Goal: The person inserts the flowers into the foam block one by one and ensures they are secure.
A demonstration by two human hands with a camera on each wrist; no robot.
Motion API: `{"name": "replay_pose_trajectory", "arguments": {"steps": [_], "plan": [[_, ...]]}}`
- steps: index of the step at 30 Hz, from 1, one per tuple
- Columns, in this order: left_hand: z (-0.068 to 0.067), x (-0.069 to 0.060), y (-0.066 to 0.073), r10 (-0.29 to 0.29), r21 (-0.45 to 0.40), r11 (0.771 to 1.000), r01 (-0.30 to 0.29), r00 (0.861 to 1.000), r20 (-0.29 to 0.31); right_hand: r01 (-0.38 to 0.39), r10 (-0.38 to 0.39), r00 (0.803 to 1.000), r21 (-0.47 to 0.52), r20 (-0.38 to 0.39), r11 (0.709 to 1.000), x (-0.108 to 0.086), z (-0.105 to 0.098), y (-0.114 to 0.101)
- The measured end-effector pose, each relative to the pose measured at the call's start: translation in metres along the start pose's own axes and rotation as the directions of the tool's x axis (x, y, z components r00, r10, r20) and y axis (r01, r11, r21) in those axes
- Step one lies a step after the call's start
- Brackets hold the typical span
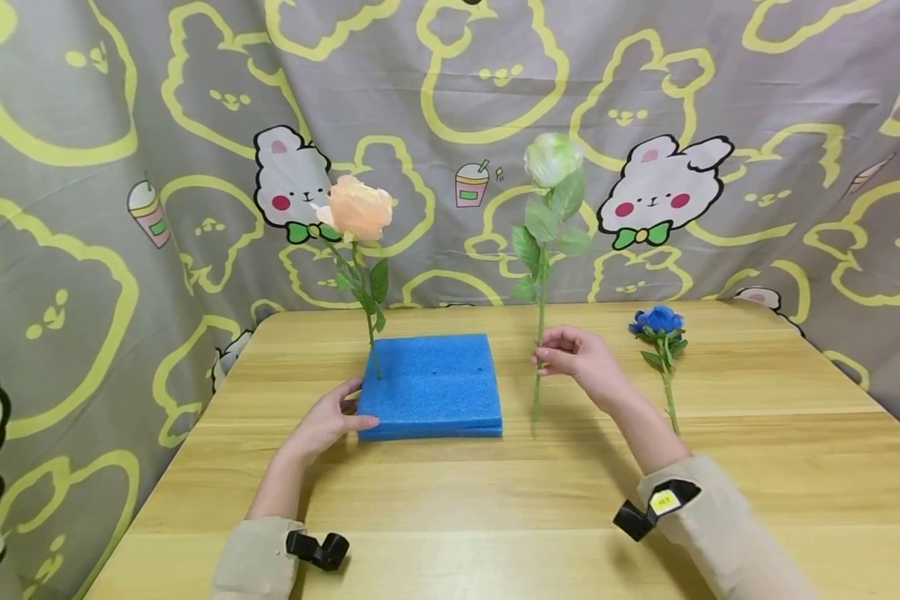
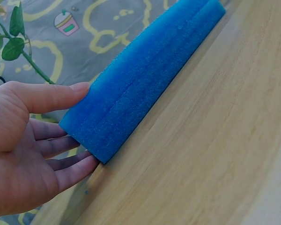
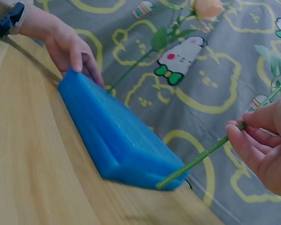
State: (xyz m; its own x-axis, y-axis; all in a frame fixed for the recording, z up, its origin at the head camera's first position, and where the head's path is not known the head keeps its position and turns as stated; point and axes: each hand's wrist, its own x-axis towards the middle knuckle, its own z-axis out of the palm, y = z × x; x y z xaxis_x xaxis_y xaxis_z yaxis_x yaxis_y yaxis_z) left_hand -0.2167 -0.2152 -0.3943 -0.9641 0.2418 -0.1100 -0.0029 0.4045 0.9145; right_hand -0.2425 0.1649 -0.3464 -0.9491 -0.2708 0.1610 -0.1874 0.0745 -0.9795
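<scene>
Peach rose (image 1: 360, 210) stands in blue foam (image 1: 437, 390), left grip (image 1: 326, 427) holding foam's edge — one done. Right grip (image 1: 583, 365) pinches pale-green rose (image 1: 552, 161) beside foam, not inserted; blue rose (image 1: 657, 323) lies on tabletop (image 1: 450, 508) — untouched.

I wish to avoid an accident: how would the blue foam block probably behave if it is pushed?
The blue foam block is probably light for its size, given its grainy, foam-like surface. Being flat and low on the table, it would likely slide rather than roll. The tall peach flower stuck in it might sway.
</scene>
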Motion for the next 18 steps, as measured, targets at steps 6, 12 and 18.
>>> {"name": "replay_pose_trajectory", "arguments": {"steps": [6, 12, 18], "plan": [[-0.001, 0.0, -0.002, 0.006, -0.009, 1.0, -0.006, 1.0, 0.001, 0.079, -0.079, 0.997, 0.004, 0.021, 0.997, 0.015, 0.026, -0.006], [-0.001, 0.0, -0.001, 0.012, -0.015, 1.0, -0.012, 1.0, 0.006, 0.142, -0.142, 0.99, 0.009, 0.013, 0.99, 0.03, 0.051, -0.014], [0.0, 0.0, -0.001, 0.011, -0.017, 1.0, -0.01, 1.0, 0.01, 0.158, -0.158, 0.987, -0.004, -0.016, 0.987, 0.044, 0.069, -0.018]]}}
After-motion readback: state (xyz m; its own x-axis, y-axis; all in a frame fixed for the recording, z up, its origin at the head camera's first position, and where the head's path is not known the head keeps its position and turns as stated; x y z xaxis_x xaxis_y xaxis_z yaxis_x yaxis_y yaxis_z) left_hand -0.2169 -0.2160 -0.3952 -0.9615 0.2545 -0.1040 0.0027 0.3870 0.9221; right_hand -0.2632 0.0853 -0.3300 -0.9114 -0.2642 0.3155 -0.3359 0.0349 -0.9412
